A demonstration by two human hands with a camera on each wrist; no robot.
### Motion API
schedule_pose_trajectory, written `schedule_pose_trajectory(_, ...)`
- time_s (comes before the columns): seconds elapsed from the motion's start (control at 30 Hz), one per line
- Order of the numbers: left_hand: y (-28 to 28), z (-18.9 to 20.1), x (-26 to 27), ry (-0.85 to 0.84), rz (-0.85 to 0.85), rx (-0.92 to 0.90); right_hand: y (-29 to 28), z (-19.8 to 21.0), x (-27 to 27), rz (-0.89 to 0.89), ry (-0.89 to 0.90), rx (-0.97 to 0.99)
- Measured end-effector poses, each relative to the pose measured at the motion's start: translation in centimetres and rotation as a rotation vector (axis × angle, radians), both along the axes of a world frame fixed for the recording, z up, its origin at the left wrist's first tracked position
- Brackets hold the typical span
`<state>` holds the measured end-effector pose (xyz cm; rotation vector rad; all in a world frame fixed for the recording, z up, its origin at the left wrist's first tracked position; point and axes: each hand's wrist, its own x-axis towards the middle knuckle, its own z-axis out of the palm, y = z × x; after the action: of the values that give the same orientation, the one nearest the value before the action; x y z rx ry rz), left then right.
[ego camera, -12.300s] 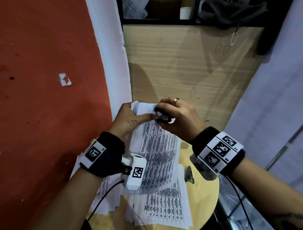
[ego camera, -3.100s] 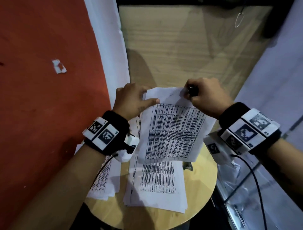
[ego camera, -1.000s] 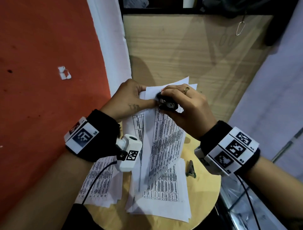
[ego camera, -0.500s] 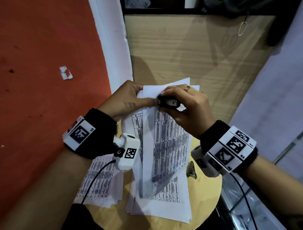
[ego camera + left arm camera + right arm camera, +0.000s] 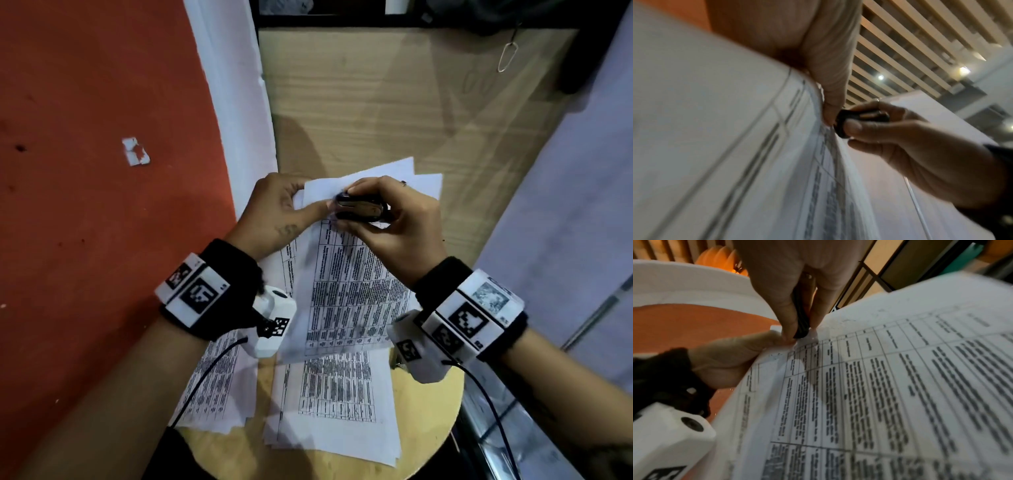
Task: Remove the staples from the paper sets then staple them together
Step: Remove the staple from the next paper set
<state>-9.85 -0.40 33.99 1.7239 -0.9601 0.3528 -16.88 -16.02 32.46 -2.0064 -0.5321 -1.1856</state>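
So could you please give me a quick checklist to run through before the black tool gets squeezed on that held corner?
1. Left hand pinches the held paper set by its top corner: ok.
2. Right hand grips the black tool: ok.
3. Tool tip at the corner: ok.
4. Left thumb clear of the tip: not ok, touching.
5. Staple caught or seated: cannot tell.
6. Sheets squared: not ok, fanned.

I see a round wooden surface (image 5: 423, 425) carrying two stacks of printed sheets: one stack (image 5: 334, 404) in the middle, another (image 5: 212, 394) at its left edge.
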Motion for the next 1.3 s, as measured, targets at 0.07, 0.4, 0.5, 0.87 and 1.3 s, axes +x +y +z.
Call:
schedule_pose_trajectory(0.07, -0.6, -0.6, 0.0, -0.100, 0.122, -0.005, 0.1, -0.2, 0.4, -0.082, -0.054, -0.091)
schedule_pose_trajectory(0.4, -0.2, -1.2, 1.2, -0.150, 0.282, 0.071, -1.6, -1.6, 0.6, -0.307, 0.021, -0.329)
schedule_pose_trajectory(0.5, 0.1, -1.3, 1.7, -0.117, 0.255, 0.099, -1.9, -1.5, 1.0, -0.295, 0.156, -0.297)
schedule_pose_trajectory(0.87, 0.1, -2.4, 3.1, -0.084, 0.256, 0.233, -3.2, -1.0, 3.8, -0.203, 0.516, -0.355)
schedule_pose_trajectory(1.3, -1.1, -1.4, 2.7, -0.221, 0.462, 0.482, -2.2, 0.1, 3.0, -0.189, 0.473, -0.331)
